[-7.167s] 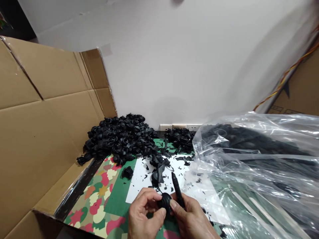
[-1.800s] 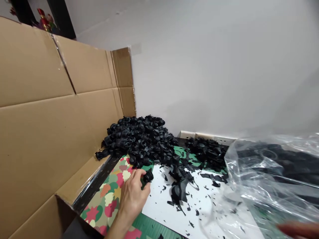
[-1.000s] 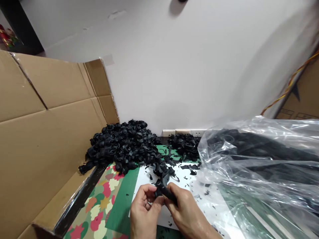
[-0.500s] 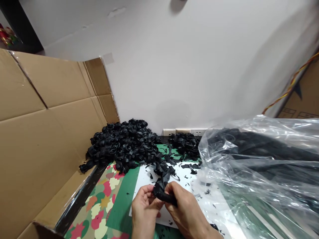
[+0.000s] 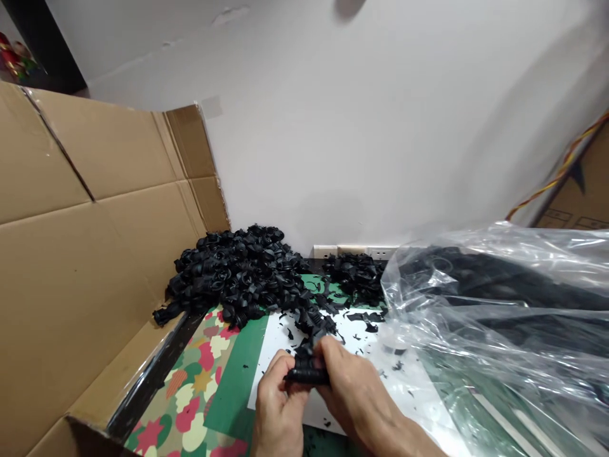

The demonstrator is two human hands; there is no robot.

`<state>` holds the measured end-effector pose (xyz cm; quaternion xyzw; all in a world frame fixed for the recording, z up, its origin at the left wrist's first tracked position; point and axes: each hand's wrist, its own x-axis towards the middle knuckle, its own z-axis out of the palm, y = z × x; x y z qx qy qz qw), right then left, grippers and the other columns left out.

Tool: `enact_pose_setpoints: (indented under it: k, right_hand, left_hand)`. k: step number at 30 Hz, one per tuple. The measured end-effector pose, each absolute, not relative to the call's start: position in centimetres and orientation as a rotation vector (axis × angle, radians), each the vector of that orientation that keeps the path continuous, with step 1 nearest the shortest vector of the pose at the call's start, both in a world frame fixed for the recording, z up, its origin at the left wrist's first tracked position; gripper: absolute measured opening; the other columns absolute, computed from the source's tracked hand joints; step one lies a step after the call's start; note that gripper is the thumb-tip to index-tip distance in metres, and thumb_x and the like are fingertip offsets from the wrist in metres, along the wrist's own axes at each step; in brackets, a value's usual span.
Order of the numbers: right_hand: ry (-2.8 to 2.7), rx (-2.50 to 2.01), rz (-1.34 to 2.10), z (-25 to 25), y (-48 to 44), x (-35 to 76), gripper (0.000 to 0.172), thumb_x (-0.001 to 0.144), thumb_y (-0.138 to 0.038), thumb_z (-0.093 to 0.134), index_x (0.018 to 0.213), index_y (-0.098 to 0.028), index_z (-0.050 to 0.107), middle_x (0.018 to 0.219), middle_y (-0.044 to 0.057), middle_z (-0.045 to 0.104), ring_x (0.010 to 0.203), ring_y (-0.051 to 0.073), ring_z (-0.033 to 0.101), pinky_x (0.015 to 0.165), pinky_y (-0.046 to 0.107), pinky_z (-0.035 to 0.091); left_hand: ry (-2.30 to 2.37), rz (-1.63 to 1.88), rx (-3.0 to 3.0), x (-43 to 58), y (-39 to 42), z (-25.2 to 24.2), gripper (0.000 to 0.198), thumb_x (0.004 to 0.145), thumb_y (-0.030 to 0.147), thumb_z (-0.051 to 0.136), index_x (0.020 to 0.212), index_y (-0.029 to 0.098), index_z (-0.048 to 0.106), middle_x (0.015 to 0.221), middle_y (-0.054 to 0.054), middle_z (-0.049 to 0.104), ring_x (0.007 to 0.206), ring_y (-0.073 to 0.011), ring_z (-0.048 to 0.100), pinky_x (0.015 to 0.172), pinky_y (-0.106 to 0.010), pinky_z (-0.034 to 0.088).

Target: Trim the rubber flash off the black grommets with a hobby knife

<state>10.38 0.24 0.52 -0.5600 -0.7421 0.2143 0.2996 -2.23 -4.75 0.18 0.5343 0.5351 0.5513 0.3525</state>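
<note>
Between my two hands is a black rubber part (image 5: 308,376), held level above the white sheet (image 5: 276,355). My left hand (image 5: 280,400) is closed, its thumb and fingers pinching the part's left end. At the right end, my right hand (image 5: 349,381) is closed round it, and its fingers hide some of the part. Just beyond my hands, loose black rubber pieces (image 5: 316,324) trail back to a large heap of similar ribbed black parts (image 5: 242,273).
A tall cardboard box (image 5: 124,254) stands at the left. On the right lies a clear plastic bag (image 5: 457,330) with black things inside. A smaller pile of black scraps (image 5: 356,276) sits by the wall sockets (image 5: 352,252). Patterned paper (image 5: 195,393) covers the table's left side.
The black part has turned from slanted to level, and both hands have closed in on its ends. My right hand has shifted slightly up. The view has tilted a little.
</note>
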Motion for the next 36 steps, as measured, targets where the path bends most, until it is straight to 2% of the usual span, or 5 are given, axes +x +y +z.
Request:
enact_pose_setpoints:
  k: [12, 17, 25, 30, 36]
  right_hand:
    - [-1.817, -1.541, 0.750, 1.6, 2.2, 13.7, 0.025, 0.083, -0.032, 0.035, 0.060, -0.024, 0.041, 0.054, 0.002, 0.055, 0.048, 0.019, 0.051, 0.046, 0.029, 0.036]
    - [-1.668, -1.445, 0.752, 0.7, 1.4, 13.5, 0.013, 0.077, -0.032, 0.043, 0.076, -0.022, 0.051, 0.074, 0.006, 0.064, 0.067, 0.024, 0.058, 0.060, 0.035, 0.045]
    - [-1.581, -1.181, 1.128, 0.6, 0.6, 13.2, 0.028, 0.083, -0.042, 0.046, 0.072, -0.019, 0.056, 0.066, 0.001, 0.057, 0.064, 0.019, 0.053, 0.058, 0.029, 0.040]
    - [-1.568, -1.034, 1.217, 1.2, -0.3, 12.1, 0.013, 0.076, -0.030, 0.053, 0.073, -0.019, 0.057, 0.070, 0.001, 0.057, 0.070, 0.020, 0.054, 0.063, 0.029, 0.041]
    - [-1.613, -1.116, 1.018, 1.0, -0.7, 10.7, 0.018, 0.068, -0.018, 0.046, 0.055, -0.023, 0.034, 0.059, -0.001, 0.045, 0.059, 0.017, 0.046, 0.055, 0.027, 0.035]
  left_hand:
    - [1.157, 1.387, 0.793, -3.3, -4.1, -0.1, 0.039, 0.059, 0.048, 0.077, 0.055, 0.014, 0.059, 0.045, 0.003, 0.048, 0.046, -0.0085, 0.038, 0.048, -0.020, 0.029]
    - [1.091, 1.353, 0.553, -3.1, -3.7, -0.3, 0.035, 0.057, 0.041, 0.081, 0.056, 0.015, 0.058, 0.045, 0.003, 0.051, 0.043, -0.0083, 0.042, 0.046, -0.019, 0.030]
    - [1.266, 1.410, 1.013, -2.7, -3.8, -1.1, 0.033, 0.064, 0.045, 0.074, 0.061, 0.014, 0.062, 0.046, 0.005, 0.045, 0.046, -0.0081, 0.036, 0.047, -0.019, 0.029]
    - [1.346, 1.442, 1.320, -2.1, -3.9, -1.4, 0.016, 0.068, 0.027, 0.068, 0.059, 0.016, 0.060, 0.061, 0.003, 0.046, 0.057, -0.0124, 0.042, 0.051, -0.022, 0.033]
    - [1.555, 1.355, 1.687, -1.5, -4.0, -1.3, 0.018, 0.068, 0.015, 0.060, 0.055, 0.021, 0.050, 0.060, 0.004, 0.043, 0.054, -0.0136, 0.040, 0.051, -0.024, 0.032]
